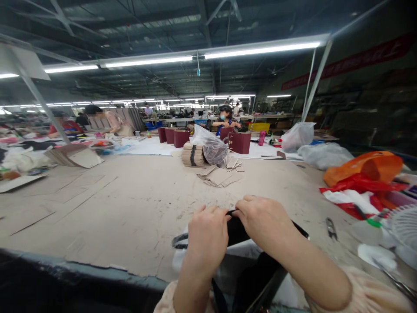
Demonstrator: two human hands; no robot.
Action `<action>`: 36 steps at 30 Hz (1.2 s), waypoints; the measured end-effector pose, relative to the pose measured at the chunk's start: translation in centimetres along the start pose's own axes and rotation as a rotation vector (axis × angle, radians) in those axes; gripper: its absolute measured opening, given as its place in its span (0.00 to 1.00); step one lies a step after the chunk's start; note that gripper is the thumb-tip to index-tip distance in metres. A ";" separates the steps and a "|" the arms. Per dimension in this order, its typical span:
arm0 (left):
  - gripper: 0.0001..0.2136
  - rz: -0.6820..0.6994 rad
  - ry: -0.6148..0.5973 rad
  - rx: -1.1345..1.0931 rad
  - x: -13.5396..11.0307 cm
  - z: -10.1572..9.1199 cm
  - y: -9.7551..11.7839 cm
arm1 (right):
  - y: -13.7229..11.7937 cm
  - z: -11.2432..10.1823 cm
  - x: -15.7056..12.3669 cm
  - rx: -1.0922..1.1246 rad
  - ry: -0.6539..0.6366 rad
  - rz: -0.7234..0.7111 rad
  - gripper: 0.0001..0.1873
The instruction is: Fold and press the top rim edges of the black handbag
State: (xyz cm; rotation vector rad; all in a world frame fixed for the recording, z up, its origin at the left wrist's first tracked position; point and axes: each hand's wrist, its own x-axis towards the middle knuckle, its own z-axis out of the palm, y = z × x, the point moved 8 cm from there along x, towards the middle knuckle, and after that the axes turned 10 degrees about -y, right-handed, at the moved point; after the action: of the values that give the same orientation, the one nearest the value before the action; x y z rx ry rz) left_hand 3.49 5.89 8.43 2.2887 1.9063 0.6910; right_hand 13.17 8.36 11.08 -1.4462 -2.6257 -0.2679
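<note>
Nearest the camera, two bare forearms in pale sleeves reach out over the dark near edge of the table (137, 208). The left hand (208, 237) and right hand (263, 221) meet knuckle to knuckle over a black piece (236, 232), which looks like soft material. It sits at the near edge, right in front of the person. Both sets of fingers are curled and pinching its upper edge, and the fingertips themselves are hidden behind the knuckles. A black strap (180, 241) loops out to the left over a white plastic bag (181, 261).

Judging by this, the work on the piece is mid-way: it is gripped in both hands, not laid down, and no finished pieces like it show nearby. Small snips (331, 228) lie untouched just to the right. Farther out are a stack of cardboard pieces (193, 155), maroon boxes (239, 142) and orange and red bags (365, 171), with a seated co-worker (224, 119) well beyond.
</note>
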 end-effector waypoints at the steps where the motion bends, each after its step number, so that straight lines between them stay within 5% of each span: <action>1: 0.10 -0.008 -0.003 0.002 0.3 0.5 0.0 | 0.4 0.2 0.2 0.000 -0.002 0.001 0.10; 8: 0.09 -0.006 0.014 0.054 2.4 3.4 1.6 | 5.0 1.9 -0.6 0.050 -0.061 0.066 0.08; 12: 0.09 0.035 0.013 0.074 2.9 4.1 2.5 | 7.7 2.6 -2.4 0.139 -0.084 0.144 0.23; 14: 0.09 0.040 0.007 0.083 2.9 4.0 2.6 | 8.5 2.7 -3.0 0.170 -0.080 0.155 0.18; 18: 0.08 0.047 0.002 0.078 1.8 2.5 2.4 | 8.5 1.9 -3.5 0.182 -0.031 0.178 0.06; 22: 0.09 0.061 0.003 0.071 0.3 1.1 2.0 | 7.3 1.5 -3.4 0.193 0.006 0.167 0.15; 36: 0.09 0.036 -0.050 0.051 1.0 2.2 1.2 | 7.7 2.5 -2.3 0.147 -0.054 0.224 0.09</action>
State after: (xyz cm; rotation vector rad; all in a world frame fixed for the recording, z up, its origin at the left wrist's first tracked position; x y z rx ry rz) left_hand 5.62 7.07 7.14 2.3529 1.8869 0.5901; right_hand 20.85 11.11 8.86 -1.6976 -2.4342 -0.0109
